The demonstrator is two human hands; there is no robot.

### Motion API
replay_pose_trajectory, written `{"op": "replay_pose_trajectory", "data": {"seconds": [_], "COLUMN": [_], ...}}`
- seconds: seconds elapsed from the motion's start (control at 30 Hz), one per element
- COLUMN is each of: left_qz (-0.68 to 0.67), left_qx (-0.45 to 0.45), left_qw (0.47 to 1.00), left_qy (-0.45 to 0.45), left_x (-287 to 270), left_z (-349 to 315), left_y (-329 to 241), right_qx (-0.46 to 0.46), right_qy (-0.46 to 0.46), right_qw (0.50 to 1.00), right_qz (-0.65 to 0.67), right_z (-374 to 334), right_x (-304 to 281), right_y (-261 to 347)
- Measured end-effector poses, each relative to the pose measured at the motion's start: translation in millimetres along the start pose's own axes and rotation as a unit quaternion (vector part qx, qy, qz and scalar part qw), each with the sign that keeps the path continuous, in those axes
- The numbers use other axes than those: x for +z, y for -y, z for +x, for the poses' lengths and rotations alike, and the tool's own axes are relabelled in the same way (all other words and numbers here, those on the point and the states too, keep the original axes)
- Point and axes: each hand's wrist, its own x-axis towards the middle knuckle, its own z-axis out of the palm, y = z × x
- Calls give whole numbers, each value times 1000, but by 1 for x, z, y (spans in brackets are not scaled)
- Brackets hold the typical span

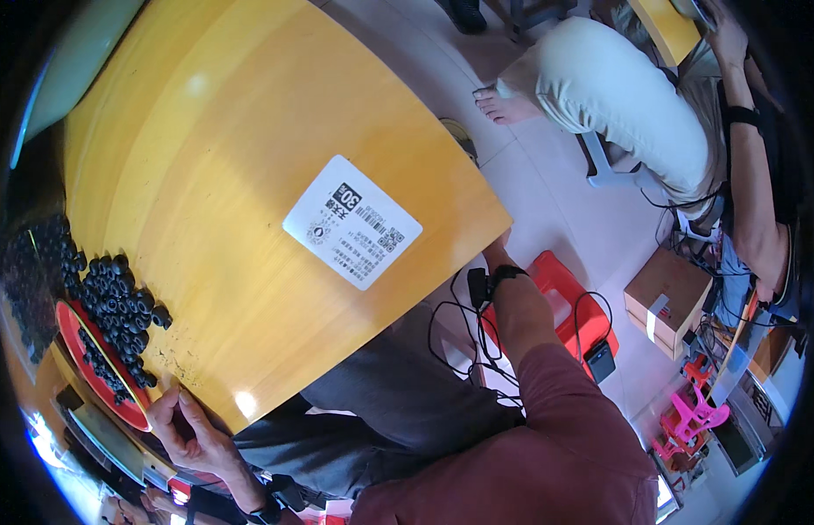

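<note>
My left hand [195, 442] is at the table's near left edge. Its thumb and forefinger curl so the tips nearly meet beside the rim of a red round dish [64, 317]; anything between them is too small to make out. Small black ring-shaped pieces [118, 289] lie heaped on the yellow wooden table [223, 105], with more inside the dish. Dark crumbs dot the wood near my fingertips. My right hand [496, 251] is at the table's right corner, its fingers hidden by the tabletop; a black band with a small box circles that wrist.
A white printed sticker [352, 222] is on the tabletop. Black cables [464, 350] hang by my right forearm, above a red stool [555, 306]. At the right, another person in light trousers [617, 96] sits near a cardboard box [667, 297] and pink plastic stools [691, 416].
</note>
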Motion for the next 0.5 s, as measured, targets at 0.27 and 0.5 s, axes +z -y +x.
{"op": "replay_pose_trajectory", "data": {"seconds": [0.27, 0.5], "left_qz": [-22, -59], "left_qx": [-43, 32], "left_qw": [999, 998], "left_qy": [-15, -14], "left_x": [-1, 10], "left_z": [-3, 4], "left_y": [4, -13], "right_qx": [-16, -83], "right_qy": [-26, -65], "right_qw": [999, 981], "right_qz": [-11, 161], "right_z": [-17, -109], "right_x": [-28, -134], "right_y": [8, 82]}}
